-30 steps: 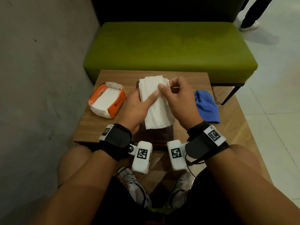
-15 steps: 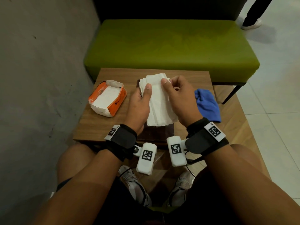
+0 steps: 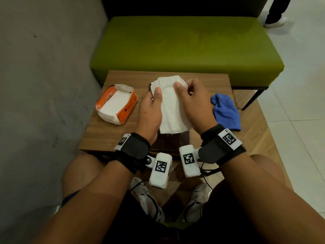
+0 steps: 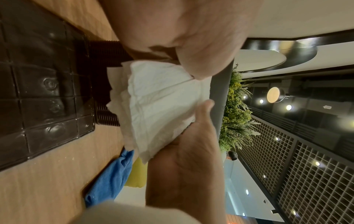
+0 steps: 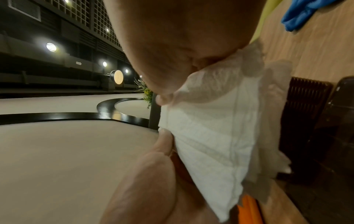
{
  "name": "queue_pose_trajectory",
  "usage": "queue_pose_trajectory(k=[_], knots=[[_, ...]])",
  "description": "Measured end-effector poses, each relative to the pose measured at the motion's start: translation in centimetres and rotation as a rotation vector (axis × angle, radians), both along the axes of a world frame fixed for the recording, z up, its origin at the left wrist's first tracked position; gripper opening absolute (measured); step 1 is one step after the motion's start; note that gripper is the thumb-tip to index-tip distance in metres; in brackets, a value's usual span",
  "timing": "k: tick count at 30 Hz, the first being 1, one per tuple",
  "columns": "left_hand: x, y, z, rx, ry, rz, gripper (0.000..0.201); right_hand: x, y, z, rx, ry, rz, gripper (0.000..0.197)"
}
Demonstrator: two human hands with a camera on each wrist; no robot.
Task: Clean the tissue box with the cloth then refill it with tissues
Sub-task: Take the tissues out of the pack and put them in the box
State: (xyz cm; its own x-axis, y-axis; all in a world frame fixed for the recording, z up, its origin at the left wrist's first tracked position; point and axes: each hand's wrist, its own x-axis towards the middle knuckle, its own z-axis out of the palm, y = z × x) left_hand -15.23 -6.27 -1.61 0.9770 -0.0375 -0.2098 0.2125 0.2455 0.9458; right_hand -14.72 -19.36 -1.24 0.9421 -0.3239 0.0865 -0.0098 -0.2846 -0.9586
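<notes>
A stack of white tissues (image 3: 171,106) is held up over the dark brown tissue box (image 3: 173,143), which lies on the wooden table (image 3: 105,134). My left hand (image 3: 154,95) grips the stack's left edge, thumb on top and fingers hidden behind. At the upper right edge my right hand (image 3: 182,88) pinches the stack, its other fingers curled. In the left wrist view the tissues (image 4: 162,106) fan out above the ribbed box (image 4: 44,91). The right wrist view shows the tissues (image 5: 214,128) between both thumbs. The blue cloth (image 3: 226,111) lies to the right.
An opened orange tissue pack (image 3: 117,104) with white tissues inside sits at the table's left. A green bench (image 3: 184,48) stands beyond the table and a grey wall runs along the left. A person's legs (image 3: 274,13) stand at the far right.
My left thumb has slid from across the front of the stack to its left edge. Both hands keep hold of the tissues, shifted slightly away from me.
</notes>
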Motion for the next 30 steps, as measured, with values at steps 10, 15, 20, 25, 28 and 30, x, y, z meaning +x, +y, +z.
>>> queue_pose_trajectory(k=[10,15,20,25,28,30], knots=[[0.2,-0.1,-0.7,0.014,-0.025,0.054,0.039,0.2,-0.1,0.1,-0.005,0.004,-0.03,0.03],[0.4,-0.4,-0.7,0.032,-0.025,0.071,0.038,-0.2,0.4,0.4,-0.037,0.026,0.046,0.035],[0.1,-0.8,-1.3,0.063,-0.004,0.117,0.038,0.3,-0.1,-0.1,-0.155,0.05,-0.078,0.019],[0.7,-0.3,-1.6,0.132,-0.02,0.14,0.046,0.1,0.3,0.8,-0.288,-0.116,-0.114,0.044],[0.6,-0.5,-1.0,0.141,-0.05,0.075,0.043,0.2,1.6,0.7,-0.403,0.003,0.067,0.075],[0.5,-0.5,-0.9,0.089,-0.043,0.08,0.039,0.7,1.6,0.1,-0.325,0.083,0.075,0.073]])
